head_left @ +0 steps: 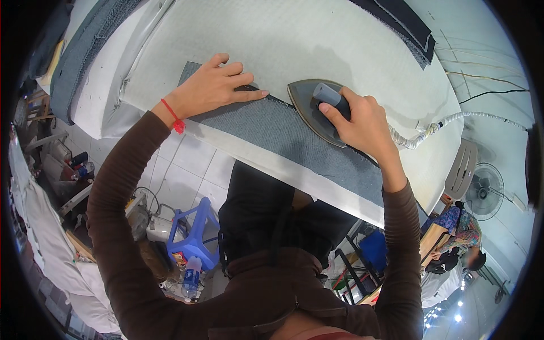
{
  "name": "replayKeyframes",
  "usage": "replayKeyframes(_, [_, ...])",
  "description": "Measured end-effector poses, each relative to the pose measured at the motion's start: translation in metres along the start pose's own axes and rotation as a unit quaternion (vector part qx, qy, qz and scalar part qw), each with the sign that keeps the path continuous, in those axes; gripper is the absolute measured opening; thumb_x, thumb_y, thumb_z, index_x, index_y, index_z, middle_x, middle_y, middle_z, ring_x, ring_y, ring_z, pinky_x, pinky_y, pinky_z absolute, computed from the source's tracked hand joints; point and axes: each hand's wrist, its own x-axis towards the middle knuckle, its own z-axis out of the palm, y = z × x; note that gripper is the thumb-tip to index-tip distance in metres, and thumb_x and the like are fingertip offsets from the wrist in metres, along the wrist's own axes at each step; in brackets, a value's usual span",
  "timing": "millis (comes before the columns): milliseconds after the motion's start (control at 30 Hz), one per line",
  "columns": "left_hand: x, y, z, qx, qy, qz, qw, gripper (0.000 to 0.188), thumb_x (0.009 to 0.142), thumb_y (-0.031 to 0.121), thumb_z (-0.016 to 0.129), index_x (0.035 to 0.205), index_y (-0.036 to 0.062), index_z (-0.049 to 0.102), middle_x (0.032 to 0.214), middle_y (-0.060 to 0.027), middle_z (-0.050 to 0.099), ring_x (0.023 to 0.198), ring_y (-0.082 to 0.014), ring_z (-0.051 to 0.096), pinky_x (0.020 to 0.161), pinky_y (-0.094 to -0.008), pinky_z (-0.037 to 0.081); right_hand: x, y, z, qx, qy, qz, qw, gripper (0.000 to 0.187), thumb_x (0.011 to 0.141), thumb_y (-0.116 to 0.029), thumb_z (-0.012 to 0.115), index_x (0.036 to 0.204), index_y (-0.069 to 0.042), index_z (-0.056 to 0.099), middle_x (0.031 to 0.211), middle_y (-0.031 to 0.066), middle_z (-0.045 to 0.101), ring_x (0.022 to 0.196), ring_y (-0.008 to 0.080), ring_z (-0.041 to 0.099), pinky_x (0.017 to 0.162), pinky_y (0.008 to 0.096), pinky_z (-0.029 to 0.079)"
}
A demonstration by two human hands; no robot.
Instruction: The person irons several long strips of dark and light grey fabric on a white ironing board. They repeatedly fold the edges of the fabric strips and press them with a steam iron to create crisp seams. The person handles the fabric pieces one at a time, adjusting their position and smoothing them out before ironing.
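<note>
Head view, landmark = iron [309, 107]. Right hand [365, 122]: fingers wrapped round its handle, firm grasp. Iron lies over the far edge of the grey cloth [283, 139], nose toward the left hand; full sole contact can't be told. Cloth extends both ways from the iron, on the board [238, 34]. Left hand [212, 85]: left of the iron, grasping nothing, index straight along the cloth's far edge, tip near the iron's nose; other fingers spread, partly bent. Cloth lies under the left palm and index. Hose [419, 136] right of the iron, dark fabric [405, 25] beyond it, to the right.
</note>
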Motion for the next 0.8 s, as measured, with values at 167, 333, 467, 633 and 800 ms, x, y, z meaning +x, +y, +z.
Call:
replayKeyframes(167, [0.000,0.003,0.002,-0.008,0.009,-0.015,1.000,0.057,0.108,0.021,0.069,0.160,0.0449,0.064,0.119,0.0060,0.060,0.116,-0.0135,0.058,0.115,-0.0423,0.042,-0.009,-0.003,0.010,-0.013,0.018,-0.049,0.999,0.056,0.103,-0.057,0.077,0.099,-0.001,0.078,0.064,0.0133,0.071,0.054,0.0294,0.070,0.058,0.0392,0.055])
replayKeyframes(333, [-0.004,0.000,0.007,-0.026,0.030,-0.018,0.999,0.051,0.105,0.022,0.072,0.153,0.0398,0.073,0.119,0.0064,0.063,0.118,-0.0130,0.059,0.114,-0.0420,0.044,-0.009,-0.014,0.015,-0.066,-0.002,-0.048,0.997,0.057,0.103,-0.059,0.076,0.097,-0.002,0.075,0.063,0.0133,0.069,0.054,0.0302,0.071,0.056,0.0401,0.056])
replayKeyframes(467, [-0.006,-0.004,0.009,-0.039,0.038,-0.011,0.998,0.048,0.101,0.020,0.076,0.147,0.0348,0.077,0.119,0.0062,0.067,0.119,-0.0129,0.060,0.114,-0.0435,0.045,-0.009,-0.019,0.018,-0.086,-0.004,-0.055,0.995,0.056,0.103,-0.059,0.077,0.099,-0.004,0.073,0.064,0.0135,0.070,0.057,0.0324,0.072,0.058,0.0415,0.055])
replayKeyframes(633, [-0.007,-0.011,0.007,-0.086,0.099,-0.001,0.991,0.035,0.097,0.016,0.078,0.131,0.0211,0.085,0.116,0.0045,0.072,0.113,-0.0147,0.064,0.113,-0.0398,0.046,0.000,-0.031,0.021,-0.101,-0.004,-0.065,0.993,0.057,0.103,-0.061,0.076,0.097,-0.004,0.073,0.064,0.0133,0.070,0.056,0.0324,0.072,0.057,0.0410,0.056])
replayKeyframes(800, [-0.009,-0.013,0.004,-0.111,0.126,-0.001,0.986,0.026,0.094,0.013,0.079,0.119,0.0135,0.084,0.115,0.0032,0.073,0.111,-0.0147,0.065,0.111,-0.0382,0.048,0.011,-0.042,0.026,-0.113,0.018,-0.085,0.990,0.061,0.104,-0.065,0.073,0.093,-0.004,0.073,0.061,0.0133,0.069,0.052,0.0318,0.071,0.052,0.0419,0.056])
